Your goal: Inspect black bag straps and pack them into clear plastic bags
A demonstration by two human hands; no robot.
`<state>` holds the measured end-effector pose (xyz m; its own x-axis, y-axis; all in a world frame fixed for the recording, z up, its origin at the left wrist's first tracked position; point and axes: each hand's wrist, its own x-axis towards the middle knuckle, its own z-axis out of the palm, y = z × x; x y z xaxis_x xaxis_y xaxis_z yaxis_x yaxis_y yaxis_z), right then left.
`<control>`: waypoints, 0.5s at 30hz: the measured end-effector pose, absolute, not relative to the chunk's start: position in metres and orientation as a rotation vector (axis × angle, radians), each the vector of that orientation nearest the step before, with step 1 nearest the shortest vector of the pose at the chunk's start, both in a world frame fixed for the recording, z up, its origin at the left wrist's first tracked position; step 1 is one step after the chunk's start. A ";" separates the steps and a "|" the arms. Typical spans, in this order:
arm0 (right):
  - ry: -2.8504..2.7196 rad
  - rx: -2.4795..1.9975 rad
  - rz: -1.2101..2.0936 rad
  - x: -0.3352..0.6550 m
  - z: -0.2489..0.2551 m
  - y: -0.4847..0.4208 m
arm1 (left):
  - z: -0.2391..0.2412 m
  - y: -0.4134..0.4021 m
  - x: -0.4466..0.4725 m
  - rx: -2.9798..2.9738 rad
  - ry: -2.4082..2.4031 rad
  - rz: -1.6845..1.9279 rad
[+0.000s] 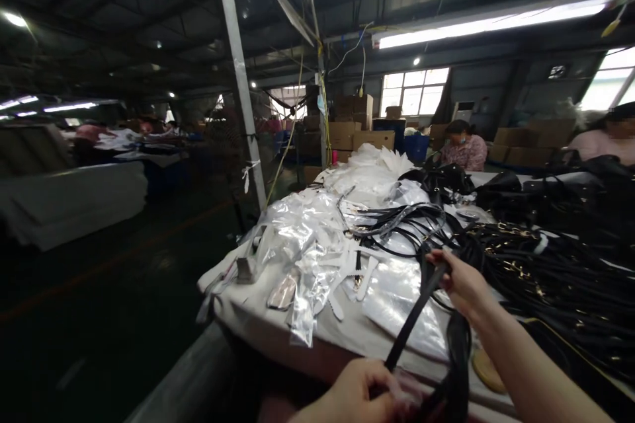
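A black strap (414, 317) runs taut between my two hands above the near edge of the table. My left hand (354, 393), at the bottom of the view, is closed round the strap's lower end. My right hand (459, 277), farther up and to the right, pinches its upper end. A loop of black strap (456, 370) hangs down below my right wrist. Just behind my right hand lies a big pile of black straps with gold fittings (546, 277).
The cloth-covered table (262, 317) holds clear plastic bags (307, 238), white strips and black handbags (441, 178). Two people (464, 145) sit at the far side. A metal post (241, 79) stands left of the table. Cardboard boxes (357, 129) are stacked behind.
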<state>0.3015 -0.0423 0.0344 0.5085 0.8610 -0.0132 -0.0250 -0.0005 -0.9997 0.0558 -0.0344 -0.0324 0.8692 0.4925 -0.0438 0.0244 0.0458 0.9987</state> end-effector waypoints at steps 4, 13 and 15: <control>-0.929 -1.506 1.010 0.270 0.011 -0.047 | -0.032 -0.036 0.052 1.505 0.646 0.328; -0.997 -1.434 0.982 0.260 -0.004 -0.062 | -0.051 -0.024 0.045 1.460 0.576 0.423; -1.109 -1.442 1.086 0.251 -0.005 -0.066 | -0.052 -0.024 0.045 1.500 0.559 0.390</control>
